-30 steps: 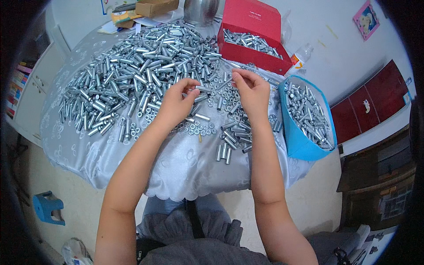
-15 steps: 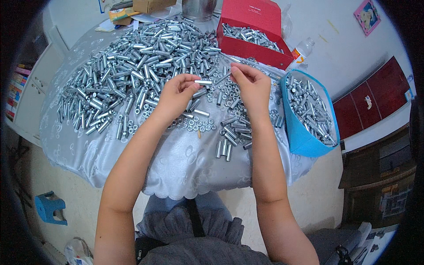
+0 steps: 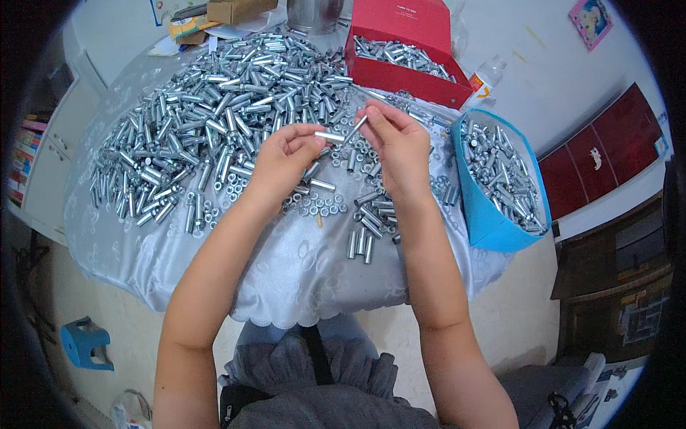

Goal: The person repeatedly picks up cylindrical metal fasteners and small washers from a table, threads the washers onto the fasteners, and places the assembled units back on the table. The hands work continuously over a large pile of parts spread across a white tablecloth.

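Note:
My left hand (image 3: 281,163) is closed, pinching a short shiny metal sleeve (image 3: 329,136) between thumb and fingers. Opposite it, my right hand (image 3: 401,150) grips a thin metal bolt (image 3: 355,129), which slants down toward the sleeve's right end. The two parts meet or nearly meet; I cannot tell if they touch. Both hands are above the table, just in front of a large heap of metal sleeves and bolts (image 3: 207,114). Loose hex nuts (image 3: 318,206) lie below my hands, and several separate sleeves (image 3: 368,249) lie near the right forearm.
A red box (image 3: 407,80) with its lid up holds more metal parts at the back. To the right stands a blue fabric bin (image 3: 493,222) full of assembled-looking bolts. A plastic bottle (image 3: 489,73) is behind it. On the floor at left sits a blue stool (image 3: 86,343).
My right hand has moved slightly left and tilted, bringing the bolt's lower end close to the sleeve's right end. My left hand keeps the sleeve in nearly the same place.

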The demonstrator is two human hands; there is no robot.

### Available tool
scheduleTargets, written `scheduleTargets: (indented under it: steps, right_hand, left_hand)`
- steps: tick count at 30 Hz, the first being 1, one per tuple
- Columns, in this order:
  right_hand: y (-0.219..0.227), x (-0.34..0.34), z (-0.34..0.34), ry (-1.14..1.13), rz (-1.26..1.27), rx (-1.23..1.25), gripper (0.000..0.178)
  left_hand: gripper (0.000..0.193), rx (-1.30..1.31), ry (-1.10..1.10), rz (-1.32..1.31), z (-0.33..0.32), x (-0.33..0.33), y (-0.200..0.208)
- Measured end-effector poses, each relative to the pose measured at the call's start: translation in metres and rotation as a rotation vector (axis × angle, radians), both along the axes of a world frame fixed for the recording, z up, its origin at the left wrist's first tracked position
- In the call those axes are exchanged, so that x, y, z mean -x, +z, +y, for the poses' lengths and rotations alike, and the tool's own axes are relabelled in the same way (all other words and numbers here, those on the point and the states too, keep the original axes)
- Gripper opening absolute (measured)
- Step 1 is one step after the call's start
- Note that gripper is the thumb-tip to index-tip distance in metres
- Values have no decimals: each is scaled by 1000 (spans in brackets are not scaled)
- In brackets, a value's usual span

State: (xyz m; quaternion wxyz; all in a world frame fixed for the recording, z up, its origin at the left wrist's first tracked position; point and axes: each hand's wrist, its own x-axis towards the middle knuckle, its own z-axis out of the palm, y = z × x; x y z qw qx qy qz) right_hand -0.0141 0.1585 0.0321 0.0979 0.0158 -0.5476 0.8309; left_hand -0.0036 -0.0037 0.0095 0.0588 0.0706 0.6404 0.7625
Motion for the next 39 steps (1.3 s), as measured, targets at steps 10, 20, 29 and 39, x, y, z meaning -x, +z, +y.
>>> scheduleTargets:
  steps: [10,20,29,39]
  right_hand:
    - [-6,5,3,84,-61,417,12]
    - [6,-6,-7,-19,44,214,12]
    - [6,-3,-2,-187,154,2,9]
    - [-2,-3,-9,-160,228,-136,11]
  left_hand:
    - [13,-245,53,-93,-4,5,1]
    - [19,-142,77,-38,-5,3,1]
    - [19,-94,39,-41,-6,0,4]
    - [17,-80,24,-44,-7,-1,6]
